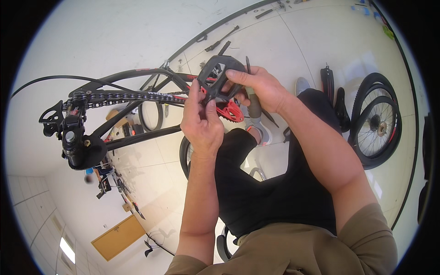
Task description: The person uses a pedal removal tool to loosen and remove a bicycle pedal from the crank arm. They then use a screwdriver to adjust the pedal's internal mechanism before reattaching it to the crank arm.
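A black platform bicycle pedal (214, 77) is between my two hands, beside the bike frame. My left hand (200, 121) is closed at the pedal's lower end, fingers and thumb around its axle side. My right hand (263, 89) grips the other side, thumb pressed on the pedal's edge and fingers curled beneath. A dark, long tool (255, 107) shows below the right palm, its far end sticking up past the hand; its kind is unclear. Just behind the pedal sits a red chainring (230, 112), partly hidden by my hands.
The black bike frame (146, 132) stretches to the left, with a chain (133, 96) and a rear derailleur (73, 133). Wheels and tyres (376, 121) lie on the floor at right, near a black saddle (341, 110). A hammer (264, 13) and a pump-like tool (222, 39) lie farther off.
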Demonstrator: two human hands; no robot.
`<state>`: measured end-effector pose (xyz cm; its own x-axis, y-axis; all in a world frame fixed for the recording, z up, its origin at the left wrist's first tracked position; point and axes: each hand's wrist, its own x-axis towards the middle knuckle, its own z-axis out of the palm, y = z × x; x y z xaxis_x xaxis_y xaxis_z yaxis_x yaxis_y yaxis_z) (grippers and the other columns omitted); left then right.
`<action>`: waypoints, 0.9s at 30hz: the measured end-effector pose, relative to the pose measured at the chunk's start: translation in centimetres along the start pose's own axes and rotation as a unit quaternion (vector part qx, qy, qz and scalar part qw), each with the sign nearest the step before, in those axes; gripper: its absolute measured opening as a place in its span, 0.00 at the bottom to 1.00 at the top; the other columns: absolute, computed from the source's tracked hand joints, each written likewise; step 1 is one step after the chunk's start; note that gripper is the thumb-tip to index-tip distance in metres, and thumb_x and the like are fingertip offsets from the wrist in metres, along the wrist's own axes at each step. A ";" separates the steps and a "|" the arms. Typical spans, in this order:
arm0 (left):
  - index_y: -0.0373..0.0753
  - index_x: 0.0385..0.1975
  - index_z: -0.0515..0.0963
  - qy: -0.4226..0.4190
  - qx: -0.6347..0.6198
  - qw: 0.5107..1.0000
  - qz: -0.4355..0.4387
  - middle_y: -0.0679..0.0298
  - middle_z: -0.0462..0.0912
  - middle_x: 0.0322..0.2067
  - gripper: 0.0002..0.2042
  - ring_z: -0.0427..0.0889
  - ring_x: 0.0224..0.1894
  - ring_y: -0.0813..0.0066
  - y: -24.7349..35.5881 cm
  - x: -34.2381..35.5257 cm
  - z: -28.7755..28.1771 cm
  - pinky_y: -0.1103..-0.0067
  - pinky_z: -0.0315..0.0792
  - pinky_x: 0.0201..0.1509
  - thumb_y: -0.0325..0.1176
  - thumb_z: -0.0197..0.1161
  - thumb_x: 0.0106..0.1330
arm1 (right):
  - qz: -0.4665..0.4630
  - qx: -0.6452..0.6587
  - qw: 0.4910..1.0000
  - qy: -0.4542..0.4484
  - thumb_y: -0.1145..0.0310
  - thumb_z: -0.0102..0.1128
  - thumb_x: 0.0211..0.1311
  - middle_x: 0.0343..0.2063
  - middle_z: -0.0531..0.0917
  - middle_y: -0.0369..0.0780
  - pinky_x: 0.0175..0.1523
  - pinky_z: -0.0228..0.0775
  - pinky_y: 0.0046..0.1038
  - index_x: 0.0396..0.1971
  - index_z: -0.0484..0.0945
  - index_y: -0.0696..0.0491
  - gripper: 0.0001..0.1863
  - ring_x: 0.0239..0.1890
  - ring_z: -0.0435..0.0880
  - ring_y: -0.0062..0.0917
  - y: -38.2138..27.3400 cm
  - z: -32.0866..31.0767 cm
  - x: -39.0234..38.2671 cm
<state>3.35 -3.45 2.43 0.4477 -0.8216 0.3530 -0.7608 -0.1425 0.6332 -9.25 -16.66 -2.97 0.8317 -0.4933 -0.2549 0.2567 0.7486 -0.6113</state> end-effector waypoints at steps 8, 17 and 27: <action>0.29 0.69 0.63 0.040 -0.045 0.998 -0.006 0.55 0.77 0.44 0.29 0.81 0.36 0.75 0.0 -1.0 1.0 0.80 0.78 0.38 0.15 0.57 0.67 | 0.002 0.010 1.000 0.003 0.53 0.71 0.63 0.32 0.86 0.40 0.22 0.65 0.21 0.36 0.82 0.58 0.20 0.20 0.75 0.17 0.2 0.0 0.2; 0.29 0.70 0.62 0.048 -0.092 0.991 -0.085 0.58 0.80 0.45 0.25 0.78 0.35 0.82 0.1 -0.6 1.2 0.85 0.74 0.38 0.21 0.52 0.73 | 0.000 0.004 1.000 0.002 0.54 0.71 0.63 0.33 0.86 0.40 0.22 0.66 0.21 0.37 0.82 0.58 0.20 0.21 0.75 0.17 0.2 -0.1 0.1; 0.29 0.67 0.66 0.063 -0.155 0.982 -0.084 0.58 0.81 0.46 0.24 0.78 0.35 0.82 0.8 -1.7 1.2 0.85 0.75 0.36 0.19 0.56 0.71 | 0.013 -0.023 1.000 0.006 0.53 0.71 0.63 0.31 0.86 0.40 0.25 0.66 0.22 0.34 0.83 0.59 0.20 0.23 0.75 0.20 0.1 0.0 0.1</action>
<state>1.41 -2.82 1.48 0.6243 -0.7233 0.2951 -0.5002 -0.0799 0.8622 -9.13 -16.68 -3.05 0.8317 -0.4795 -0.2797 0.2122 0.7402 -0.6380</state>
